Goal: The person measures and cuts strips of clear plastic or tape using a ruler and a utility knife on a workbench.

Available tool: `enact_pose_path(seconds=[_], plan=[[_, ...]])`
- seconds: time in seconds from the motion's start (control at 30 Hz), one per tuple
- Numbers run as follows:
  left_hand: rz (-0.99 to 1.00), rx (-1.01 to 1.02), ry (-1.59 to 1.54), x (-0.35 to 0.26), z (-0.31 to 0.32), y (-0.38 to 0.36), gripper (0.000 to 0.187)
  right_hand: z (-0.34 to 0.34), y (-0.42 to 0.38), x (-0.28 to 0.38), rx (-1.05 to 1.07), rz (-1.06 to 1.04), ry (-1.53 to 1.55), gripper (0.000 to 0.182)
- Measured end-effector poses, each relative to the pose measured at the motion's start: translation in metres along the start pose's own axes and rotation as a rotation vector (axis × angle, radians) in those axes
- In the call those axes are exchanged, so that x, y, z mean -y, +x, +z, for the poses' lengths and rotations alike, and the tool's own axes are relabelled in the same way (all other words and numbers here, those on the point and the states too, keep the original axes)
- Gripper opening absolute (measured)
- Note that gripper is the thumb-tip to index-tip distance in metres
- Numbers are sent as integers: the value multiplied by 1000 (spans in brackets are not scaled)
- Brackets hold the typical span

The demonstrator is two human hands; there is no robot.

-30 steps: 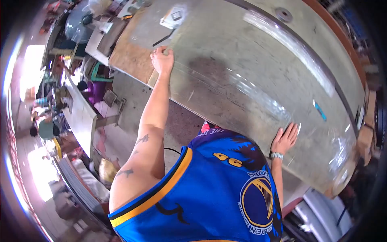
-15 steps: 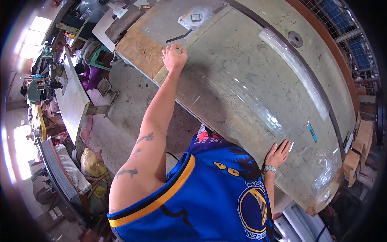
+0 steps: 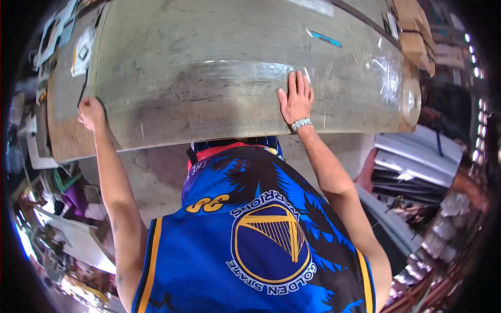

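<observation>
My left hand (image 3: 92, 113) is at the left part of the worktable (image 3: 172, 122), fingers curled beside the lower end of a thin dark strip (image 3: 84, 86). Whatever those fingers may pinch is too small to make out. My right hand (image 3: 296, 100), a bracelet on its wrist, lies flat with fingers stretched on the tabletop. Its fingertips reach the right end of a shiny band of clear plastic (image 3: 245, 69). A small pale sliver (image 3: 307, 76) shows beside the fingertips. Farther back lies a blue utility knife (image 3: 324, 38).
Crumpled clear plastic (image 3: 389, 73) and a round roll (image 3: 412, 98) are at the table's right end, near cardboard boxes (image 3: 409, 28). A small plastic packet (image 3: 83, 53) lies at the left. Grey rolled sheets (image 3: 417, 156) stand below the right edge.
My view has swung toward the right, so both arms now show in full. My left hand's fingers look more curled; my right hand stays flat on the tabletop.
</observation>
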State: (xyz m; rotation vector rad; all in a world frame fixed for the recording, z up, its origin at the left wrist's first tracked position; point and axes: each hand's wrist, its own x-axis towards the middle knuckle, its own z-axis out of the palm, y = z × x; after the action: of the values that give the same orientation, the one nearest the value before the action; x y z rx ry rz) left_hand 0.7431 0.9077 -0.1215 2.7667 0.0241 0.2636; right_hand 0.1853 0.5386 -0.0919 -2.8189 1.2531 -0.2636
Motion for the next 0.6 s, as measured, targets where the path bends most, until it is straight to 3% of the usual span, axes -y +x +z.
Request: enact_pose_path(seconds=[0.07, 0.17, 0.23, 0.27, 0.3, 0.33, 0.37, 0.43, 0.53, 0.6], plan=[[-9, -5, -56, 2, -4, 1, 42, 2, 1, 5, -7, 13, 4, 67], [-49, -341, -5, -23, -4, -19, 46, 3, -2, 1, -9, 24, 46, 69], [92, -358, -27, -99, -30, -65, 48, 3, -1, 0, -10, 44, 59, 69], [401, -278, -225, -128, -25, -82, 46, 3, 1, 0, -22, 53, 69, 69], [497, 27, -351, -192, -51, -131, 43, 2, 0, -1, -24, 56, 79, 69], [716, 211, -366, -247, -70, -184, 39, 1, -1, 0, -21, 50, 88, 69], [1019, 317, -403, -281, -59, -219, 36, 1, -1, 0, -35, 55, 102, 68], [1364, 739, -509, -340, -40, -282, 40, 0, -2, 1, -36, 56, 114, 69], [1618, 996, -400, -395, -3, -334, 45, 1, -1, -1, -33, 61, 132, 69], [1664, 1053, -229, -417, 9, -341, 45, -1, 0, -1, -24, 70, 142, 69]])
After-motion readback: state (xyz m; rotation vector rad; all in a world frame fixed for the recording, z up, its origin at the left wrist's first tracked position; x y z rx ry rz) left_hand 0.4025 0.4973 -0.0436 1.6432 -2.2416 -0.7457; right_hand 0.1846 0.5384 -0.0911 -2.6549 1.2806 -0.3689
